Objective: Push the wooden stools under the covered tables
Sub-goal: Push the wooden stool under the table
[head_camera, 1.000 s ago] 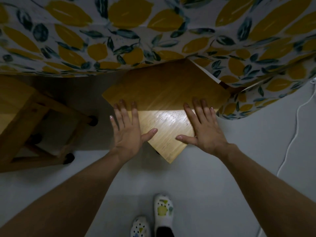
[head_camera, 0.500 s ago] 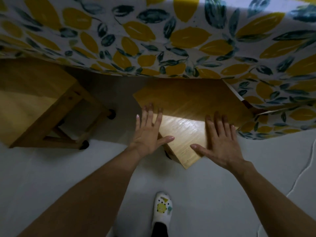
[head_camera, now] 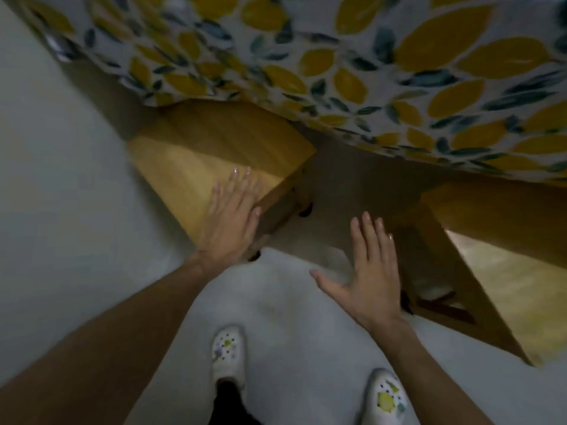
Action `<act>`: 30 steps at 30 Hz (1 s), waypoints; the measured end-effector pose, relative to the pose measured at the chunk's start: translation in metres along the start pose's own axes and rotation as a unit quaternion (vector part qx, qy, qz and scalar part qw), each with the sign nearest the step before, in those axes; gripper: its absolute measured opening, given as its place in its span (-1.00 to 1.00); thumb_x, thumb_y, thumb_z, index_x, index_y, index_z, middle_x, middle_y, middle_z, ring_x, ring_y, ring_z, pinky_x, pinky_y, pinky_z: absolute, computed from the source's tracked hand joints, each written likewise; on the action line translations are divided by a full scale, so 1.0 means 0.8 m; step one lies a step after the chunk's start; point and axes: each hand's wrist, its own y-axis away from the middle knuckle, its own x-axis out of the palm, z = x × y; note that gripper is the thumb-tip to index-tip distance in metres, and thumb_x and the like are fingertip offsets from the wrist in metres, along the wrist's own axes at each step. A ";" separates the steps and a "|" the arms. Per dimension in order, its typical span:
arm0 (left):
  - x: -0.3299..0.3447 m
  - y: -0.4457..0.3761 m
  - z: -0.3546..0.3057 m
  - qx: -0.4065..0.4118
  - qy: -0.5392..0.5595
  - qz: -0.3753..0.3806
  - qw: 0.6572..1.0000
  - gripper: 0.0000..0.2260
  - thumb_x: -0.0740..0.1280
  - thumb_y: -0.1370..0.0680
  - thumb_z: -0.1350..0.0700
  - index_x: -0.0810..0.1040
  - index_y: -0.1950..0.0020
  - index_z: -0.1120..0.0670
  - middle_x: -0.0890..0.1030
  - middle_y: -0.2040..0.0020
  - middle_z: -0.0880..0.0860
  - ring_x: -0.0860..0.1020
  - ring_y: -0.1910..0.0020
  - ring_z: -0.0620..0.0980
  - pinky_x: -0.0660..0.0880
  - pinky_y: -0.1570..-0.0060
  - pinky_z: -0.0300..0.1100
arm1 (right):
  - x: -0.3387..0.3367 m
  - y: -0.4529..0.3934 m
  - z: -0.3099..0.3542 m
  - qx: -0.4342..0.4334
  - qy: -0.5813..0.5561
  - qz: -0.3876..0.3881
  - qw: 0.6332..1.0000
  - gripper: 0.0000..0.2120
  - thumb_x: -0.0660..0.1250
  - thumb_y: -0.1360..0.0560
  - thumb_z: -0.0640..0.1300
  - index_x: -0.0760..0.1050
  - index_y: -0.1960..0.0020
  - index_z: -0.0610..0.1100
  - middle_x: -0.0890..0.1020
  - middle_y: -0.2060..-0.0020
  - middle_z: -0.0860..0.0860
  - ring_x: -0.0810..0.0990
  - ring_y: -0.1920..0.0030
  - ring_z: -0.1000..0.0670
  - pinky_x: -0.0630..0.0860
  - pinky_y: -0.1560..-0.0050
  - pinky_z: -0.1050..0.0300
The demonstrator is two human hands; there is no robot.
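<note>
A wooden stool (head_camera: 184, 167) stands at centre left, its far half under the hanging edge of the lemon-print tablecloth (head_camera: 399, 72). My left hand (head_camera: 233, 219) lies flat on the near right corner of its seat, fingers stretched out, gripping nothing. A second wooden stool (head_camera: 515, 280) stands at the right, partly under the same cloth. My right hand (head_camera: 371, 271) hovers open above the floor between the two stools, close to the second stool's left legs and not touching it.
The grey floor (head_camera: 61, 210) spreads to the left and toward me. My two white shoes (head_camera: 227, 351) (head_camera: 388, 397) stand on it just behind my hands. The table's legs are hidden by the cloth.
Both hands have left the stool they were pressing, which now sits at the right. I have turned left, and my left hand has landed on the other stool's seat.
</note>
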 end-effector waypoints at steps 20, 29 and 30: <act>0.002 -0.045 0.332 0.112 -0.059 0.076 0.989 -0.21 -0.03 -0.42 -0.47 -0.22 -0.53 -0.17 -0.24 -0.57 0.09 -0.29 -0.51 0.25 -0.21 -0.45 0.25 | 0.165 -0.117 0.291 -0.061 0.119 -0.026 0.991 -0.16 0.18 -0.49 0.29 0.03 -0.57 -0.18 0.08 -0.57 -0.16 -0.04 -0.57 -0.19 -0.08 -0.52 -0.26; 0.014 -0.010 0.296 0.046 -0.052 0.051 0.996 -0.22 -0.05 -0.42 -0.48 -0.14 -0.54 -0.17 -0.15 -0.59 0.08 -0.19 -0.53 0.25 -0.21 -0.45 0.14 | 0.139 -0.113 0.254 -0.137 0.156 0.030 0.978 -0.18 0.07 -0.53 0.34 0.00 -0.58 -0.16 0.04 -0.57 -0.16 -0.05 -0.57 -0.17 -0.03 -0.51 -0.29; 0.017 -0.001 0.285 0.023 -0.054 0.046 0.997 -0.23 -0.07 -0.42 -0.47 -0.15 -0.54 -0.17 -0.14 -0.59 0.09 -0.18 -0.53 0.26 -0.17 -0.46 0.15 | 0.134 -0.113 0.243 -0.152 0.160 0.039 0.974 -0.17 0.08 -0.52 0.35 -0.01 -0.58 -0.15 0.03 -0.57 -0.15 -0.06 -0.57 -0.17 -0.04 -0.51 -0.29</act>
